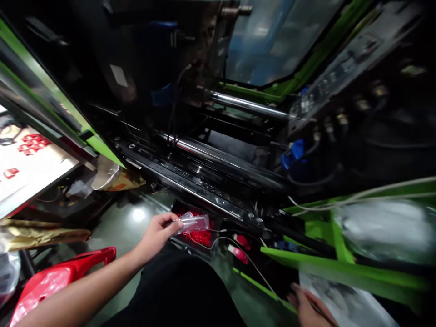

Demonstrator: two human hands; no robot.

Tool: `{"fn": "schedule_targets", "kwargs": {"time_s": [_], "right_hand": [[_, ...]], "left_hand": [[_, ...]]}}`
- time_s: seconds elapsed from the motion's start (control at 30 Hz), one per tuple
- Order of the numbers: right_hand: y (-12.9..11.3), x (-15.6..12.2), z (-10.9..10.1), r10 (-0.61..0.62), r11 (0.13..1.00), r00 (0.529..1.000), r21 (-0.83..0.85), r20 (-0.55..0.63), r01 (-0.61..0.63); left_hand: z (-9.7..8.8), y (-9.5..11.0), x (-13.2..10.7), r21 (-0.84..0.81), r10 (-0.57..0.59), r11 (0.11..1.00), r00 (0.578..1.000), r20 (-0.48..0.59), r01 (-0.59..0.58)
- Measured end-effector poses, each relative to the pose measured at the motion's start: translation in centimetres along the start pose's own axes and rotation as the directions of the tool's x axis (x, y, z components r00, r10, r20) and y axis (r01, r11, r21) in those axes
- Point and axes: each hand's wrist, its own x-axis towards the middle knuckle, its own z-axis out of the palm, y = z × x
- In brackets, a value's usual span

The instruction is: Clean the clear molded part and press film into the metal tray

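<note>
Dim scene, most of the machine (218,136) sunk in deep shadow. Glare streaks along the chrome rods (248,106), and a bright spot of reflected light sits on the glossy floor (138,214). The white sheet (27,168) at left is blown out. Edges bend and smear; the right hand (308,306) and the bag (384,227) are blurred.

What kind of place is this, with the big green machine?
Probably a factory, at a plastic moulding machine. The green frame holds shiny steel rods, small red parts lie in a bin below, and the left hand holds a clear piece.
</note>
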Motion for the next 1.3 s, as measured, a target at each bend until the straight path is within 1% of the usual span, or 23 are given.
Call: {"fn": "schedule_targets", "kwargs": {"time_s": [0.03, 0.07, 0.13, 0.17, 0.2, 0.23, 0.27, 0.3, 0.33, 0.37, 0.4, 0.43, 0.53, 0.6, 0.73, 0.8, 0.87, 0.97, 1.07, 1.13, 1.17, 1.23, 1.3], "right_hand": [[-0.1, -1.0, 0.4, 0.018, 1.0, 0.999, 0.023, 0.036, -0.019], [-0.5, -2.5, 1.1, 0.028, 0.997, 0.994, 0.062, 0.108, -0.035], [-2.2, -6.2, 2.7, -0.051, 0.982, 0.959, 0.186, 0.278, -0.001], [-3.5, -8.3, 3.5, -0.103, 0.979, 0.926, 0.204, 0.364, 0.028], [-5.0, -10.3, 4.2, -0.154, 0.977, 0.881, 0.2, 0.447, 0.069], [-6.6, -12.2, 4.7, -0.199, 0.974, 0.825, 0.198, 0.529, 0.109], [-8.1, -13.8, 5.1, -0.251, 0.966, 0.764, 0.202, 0.594, 0.16], [-9.5, -15.2, 5.4, -0.323, 0.946, 0.704, 0.22, 0.633, 0.237], [-10.7, -16.2, 5.5, -0.408, 0.912, 0.65, 0.251, 0.642, 0.324], [-11.6, -17.0, 5.7, -0.483, 0.871, 0.608, 0.279, 0.63, 0.404], [-12.1, -17.6, 5.7, -0.548, 0.83, 0.581, 0.302, 0.603, 0.469], [-12.4, -18.0, 5.8, -0.596, 0.795, 0.568, 0.317, 0.567, 0.518], [-11.7, -18.5, 6.0, -0.677, 0.731, 0.57, 0.342, 0.466, 0.59], [-11.0, -18.6, 6.1, -0.726, 0.683, 0.539, 0.351, 0.427, 0.641], [-10.2, -18.7, 5.9, -0.804, 0.58, 0.454, 0.34, 0.383, 0.74], [-10.2, -18.8, 5.8, -0.814, 0.562, 0.431, 0.341, 0.389, 0.754], [-10.2, -18.9, 5.7, -0.805, 0.571, 0.427, 0.339, 0.412, 0.748], [-9.9, -19.1, 5.6, -0.795, 0.582, 0.437, 0.328, 0.42, 0.744], [-9.4, -19.2, 5.7, -0.798, 0.594, 0.479, 0.344, 0.365, 0.727], [-9.2, -19.2, 5.8, -0.807, 0.589, 0.493, 0.377, 0.325, 0.715], [-9.2, -19.1, 5.8, -0.814, 0.579, 0.487, 0.393, 0.315, 0.714], [-9.2, -18.8, 6.0, -0.834, 0.551, 0.457, 0.418, 0.31, 0.722], [-9.3, -18.5, 6.3, -0.843, 0.537, 0.443, 0.442, 0.303, 0.719]], "left_hand": [[-0.2, 0.5, -0.1, 0.022, 0.008, 1.0, 0.999, 0.037, -0.009], [-0.3, 1.0, -0.2, 0.056, 0.024, 0.998, 0.998, 0.066, -0.028], [0.1, 2.0, -0.2, 0.133, 0.075, 0.987, 0.992, 0.105, -0.089], [0.5, 2.4, -0.3, 0.16, 0.112, 0.978, 0.987, 0.115, -0.13], [1.1, 2.7, -0.4, 0.175, 0.158, 0.968, 0.98, 0.122, -0.178], [1.9, 2.9, -0.6, 0.175, 0.209, 0.958, 0.97, 0.125, -0.229], [2.7, 3.1, -0.8, 0.167, 0.266, 0.944, 0.956, 0.125, -0.284], [3.4, 3.1, -1.2, 0.158, 0.325, 0.927, 0.938, 0.12, -0.341], [4.2, 3.1, -1.6, 0.153, 0.376, 0.908, 0.92, 0.106, -0.389], [4.9, 2.9, -2.0, 0.15, 0.416, 0.893, 0.905, 0.087, -0.425], [5.4, 2.8, -2.5, 0.148, 0.443, 0.882, 0.895, 0.059, -0.447], [5.9, 2.6, -2.9, 0.144, 0.459, 0.877, 0.888, 0.03, -0.458], [6.6, 2.1, -4.0, 0.13, 0.489, 0.867, 0.872, -0.034, -0.481], [6.7, 2.0, -4.4, 0.142, 0.515, 0.851, 0.856, -0.042, -0.505], [6.6, 2.0, -5.1, 0.193, 0.564, 0.812, 0.825, -0.022, -0.55], [6.6, 2.1, -5.3, 0.2, 0.583, 0.798, 0.812, -0.016, -0.569], [6.6, 2.2, -5.6, 0.202, 0.598, 0.785, 0.801, 0.002, -0.586], [6.7, 2.2, -6.0, 0.19, 0.611, 0.773, 0.791, 0.031, -0.605], [6.9, 2.3, -6.3, 0.182, 0.632, 0.756, 0.773, 0.048, -0.629], [7.0, 2.3, -6.4, 0.189, 0.662, 0.726, 0.747, 0.069, -0.661], [7.0, 2.3, -6.4, 0.197, 0.678, 0.708, 0.731, 0.082, -0.679], [7.0, 2.2, -6.3, 0.214, 0.705, 0.673, 0.702, 0.102, -0.708], [7.0, 2.1, -6.1, 0.226, 0.713, 0.66, 0.692, 0.111, -0.717]]}}
